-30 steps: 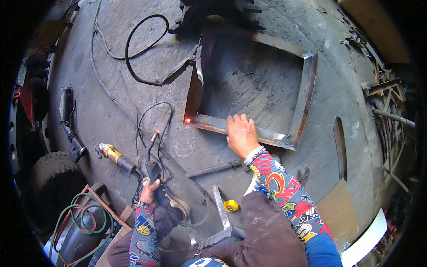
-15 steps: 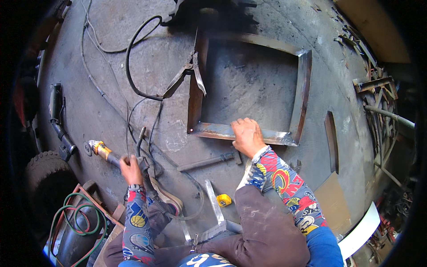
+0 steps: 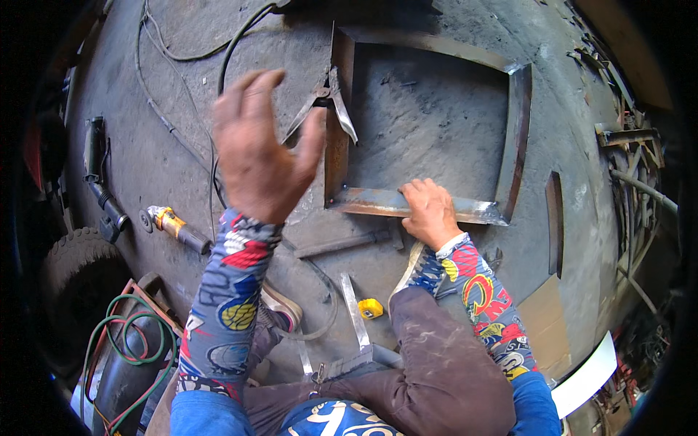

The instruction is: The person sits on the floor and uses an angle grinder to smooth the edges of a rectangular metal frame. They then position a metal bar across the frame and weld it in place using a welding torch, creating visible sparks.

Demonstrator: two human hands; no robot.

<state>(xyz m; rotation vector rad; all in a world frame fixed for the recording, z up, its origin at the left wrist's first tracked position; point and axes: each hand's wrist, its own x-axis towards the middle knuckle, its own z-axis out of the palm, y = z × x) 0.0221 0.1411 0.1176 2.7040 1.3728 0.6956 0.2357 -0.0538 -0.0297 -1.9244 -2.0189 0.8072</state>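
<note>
My left hand [image 3: 258,152] is raised in front of me with its fingers spread, nothing in it, slightly smeared by motion. Just past its thumb, a welding ground clamp [image 3: 322,93] with long metal handles grips the left side of a rectangular angle-iron frame [image 3: 519,131] lying on the floor. My right hand [image 3: 430,214] is closed over the near bar of that frame, fingers over its top edge. A dark metal bar [image 3: 342,244] lies below the near bar. My left forearm hides part of the floor and cables.
An angle grinder [image 3: 174,229] lies at left, near a black tool with a hose-like end [image 3: 105,211]. A yellow tape measure [image 3: 370,309] sits beside flat metal strips [image 3: 355,312] between my legs. Cables cross the floor. A loose steel strip [image 3: 555,225] and cardboard [image 3: 536,323] are at right.
My left hand has let go of a dark cabled handle beside my left shoe and risen forward, opening. My right hand stays on the frame. The whole view has shifted slightly.
</note>
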